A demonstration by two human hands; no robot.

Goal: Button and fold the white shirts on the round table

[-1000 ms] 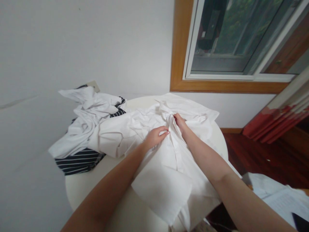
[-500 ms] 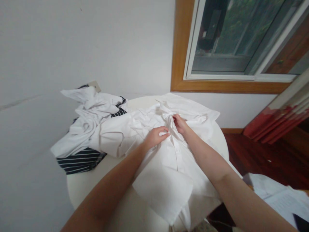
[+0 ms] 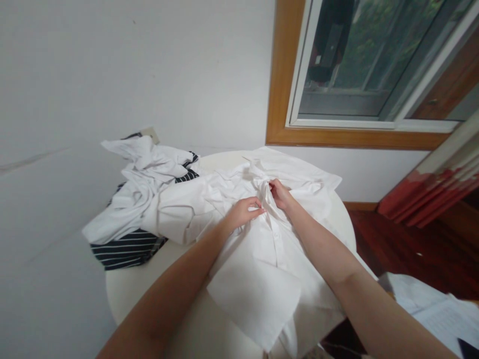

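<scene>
A white button-up shirt [image 3: 258, 279] lies spread over a round white table [image 3: 123, 294], its lower part hanging past the near edge. A row of small buttons runs down the front strip. My left hand [image 3: 245, 212] pinches the cloth beside this strip, thumb and fingers close together. Just beyond it and to the right, my right hand [image 3: 279, 193] is closed on a raised, bunched fold of the same shirt. Its fingertips are partly hidden by the cloth.
At the table's left, a crumpled white garment [image 3: 138, 194] lies on dark striped cloth [image 3: 127, 249], against the wall. A wood-framed window [image 3: 277, 75] is behind. Right of the table are a red and cream curtain [image 3: 419, 189] and white papers or bags [image 3: 430, 299].
Both hands keep their grip on the shirt with hardly any movement. The whole view has shifted very slightly.
</scene>
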